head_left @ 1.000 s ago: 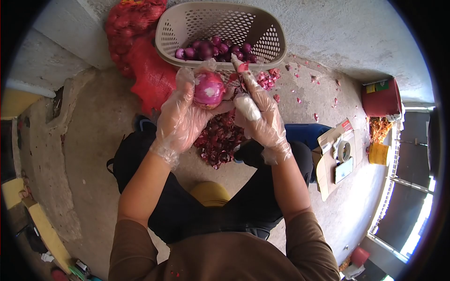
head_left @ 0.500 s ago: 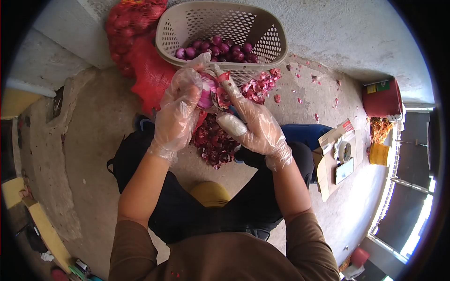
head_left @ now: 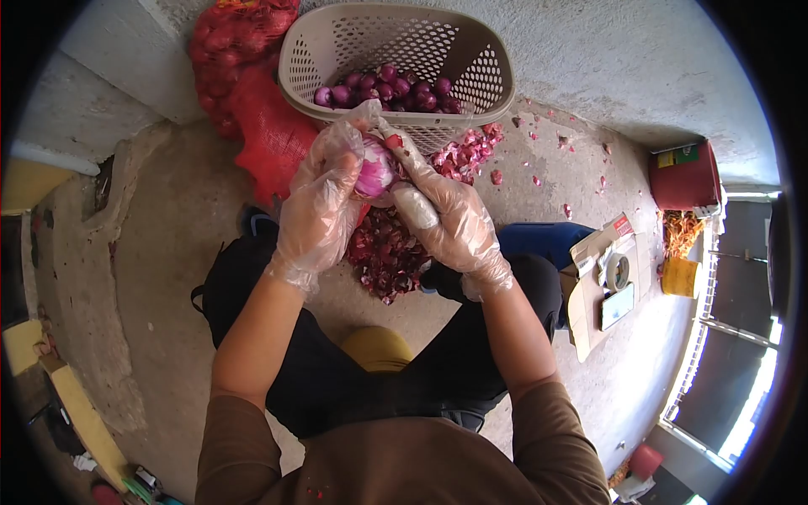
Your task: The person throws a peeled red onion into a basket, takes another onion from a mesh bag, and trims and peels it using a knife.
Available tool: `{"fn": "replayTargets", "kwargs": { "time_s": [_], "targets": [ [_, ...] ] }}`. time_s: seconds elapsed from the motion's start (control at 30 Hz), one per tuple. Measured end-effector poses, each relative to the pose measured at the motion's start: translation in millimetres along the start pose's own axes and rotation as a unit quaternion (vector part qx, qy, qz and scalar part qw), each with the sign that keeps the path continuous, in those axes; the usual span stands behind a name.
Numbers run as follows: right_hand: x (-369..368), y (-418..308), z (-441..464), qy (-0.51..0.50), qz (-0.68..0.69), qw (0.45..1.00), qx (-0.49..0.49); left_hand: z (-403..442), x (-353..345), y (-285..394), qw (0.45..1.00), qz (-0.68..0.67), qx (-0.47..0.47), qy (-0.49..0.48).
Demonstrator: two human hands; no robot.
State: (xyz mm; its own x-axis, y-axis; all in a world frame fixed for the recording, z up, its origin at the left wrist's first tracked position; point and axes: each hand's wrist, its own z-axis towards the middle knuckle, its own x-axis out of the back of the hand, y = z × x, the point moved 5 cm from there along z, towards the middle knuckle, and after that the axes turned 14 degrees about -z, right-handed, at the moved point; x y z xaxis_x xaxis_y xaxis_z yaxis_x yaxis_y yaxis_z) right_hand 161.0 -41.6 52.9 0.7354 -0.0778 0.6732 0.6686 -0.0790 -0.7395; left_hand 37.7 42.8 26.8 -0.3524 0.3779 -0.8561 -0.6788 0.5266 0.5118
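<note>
Between my gloved hands is a partly peeled red onion point(head_left: 374, 172), pink and white on the side facing me. My left hand point(head_left: 322, 189), in a thin clear plastic glove, is closed around the onion's left side. From the other side, my right hand point(head_left: 450, 220) grips it with thumb and index finger; both these fingers are wrapped in something whitish under the glove. A scrap of red skin sticks to the right index finger. Below the hands, a heap of dark red onion skins point(head_left: 385, 257) lies on the floor between my feet.
Ahead stands a beige perforated basket point(head_left: 497, 93) with several peeled onions point(head_left: 387, 84). Left of it is a red mesh sack point(head_left: 223, 76) of onions. Cardboard point(head_left: 581, 311) with a tape roll point(head_left: 618, 271) and a phone point(head_left: 618, 306) lies right. A red bucket point(head_left: 686, 181) stands farther right.
My right thumb and index finger have moved left, closer against the onion. The loose skin between them has shifted out of sight, and more of the onion's pale pink surface shows.
</note>
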Motion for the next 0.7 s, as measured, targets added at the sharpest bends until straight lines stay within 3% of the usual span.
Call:
{"fn": "replayTargets", "kwargs": {
  "time_s": [0.3, 0.43, 0.5, 0.7],
  "targets": [
    [3.0, 15.9, 0.0, 0.055, 0.094, 0.993, -0.047, -0.3, -5.2, 8.4, 0.997, -0.06, 0.049, -0.029],
    [3.5, 8.0, -4.5, 0.016, 0.068, 0.997, 0.011, -0.2, -0.4, 6.4, 0.998, -0.036, 0.043, -0.01],
    [2.4, 0.5, -0.5, 0.066, 0.005, 0.988, 0.14, 0.1, -1.6, 6.0, 0.998, -0.031, 0.053, -0.015],
    [-0.9, 0.4, -3.6, -0.019, 0.026, 0.998, 0.048, -1.6, -6.1, 2.9, 0.998, -0.051, 0.036, -0.011]
  ]
}}
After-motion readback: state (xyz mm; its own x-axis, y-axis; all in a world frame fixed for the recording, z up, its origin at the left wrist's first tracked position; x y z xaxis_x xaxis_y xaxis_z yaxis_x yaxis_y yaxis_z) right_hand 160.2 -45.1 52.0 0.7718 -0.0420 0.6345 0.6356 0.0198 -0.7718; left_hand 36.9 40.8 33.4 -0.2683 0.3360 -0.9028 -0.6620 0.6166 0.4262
